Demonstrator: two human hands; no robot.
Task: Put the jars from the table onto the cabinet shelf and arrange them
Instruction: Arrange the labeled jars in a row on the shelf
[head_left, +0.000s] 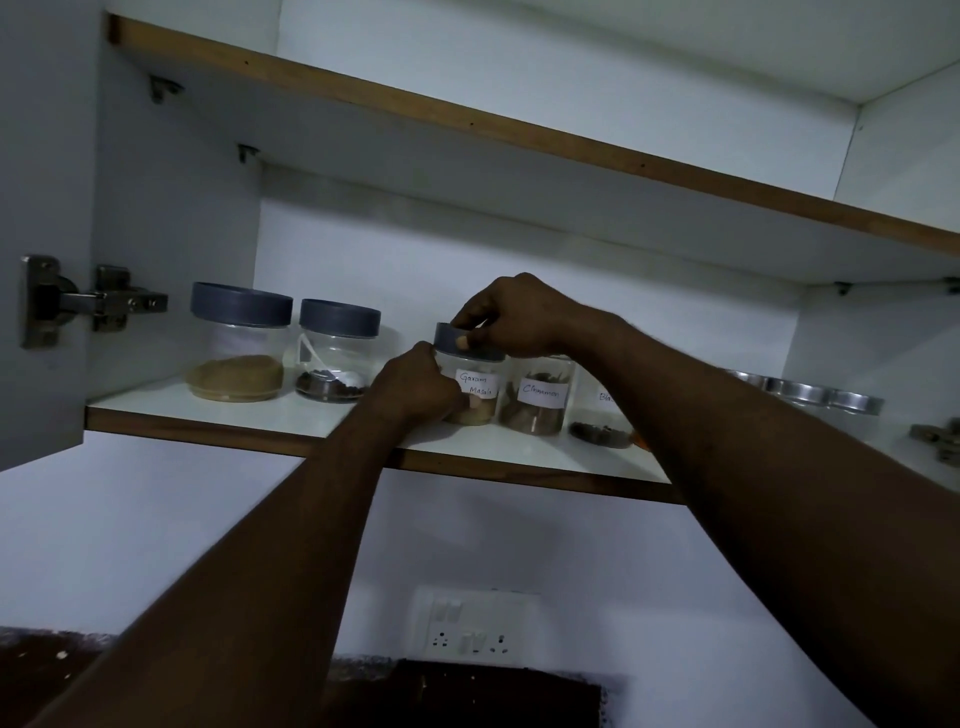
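Note:
A clear jar labelled "Garam Masala" (477, 385) with a grey lid stands on the white cabinet shelf (249, 410). My left hand (415, 389) wraps its body from the left. My right hand (511, 317) grips its lid from above. Right beside it stands a jar labelled "Cinnamon" (540, 397); its lid is hidden behind my right wrist. Further right, a third labelled jar (597, 428) is mostly hidden by my right forearm. Two grey-lidded jars stand to the left: one with brown powder (239, 343), one with dark spice (337, 358).
Several steel-lidded containers (826, 397) sit at the shelf's right end. An upper shelf (467, 130) hangs above. The open cabinet door with a hinge (78, 301) is at left. A switch and socket plate (475, 626) is on the wall below, above a dark countertop (467, 696).

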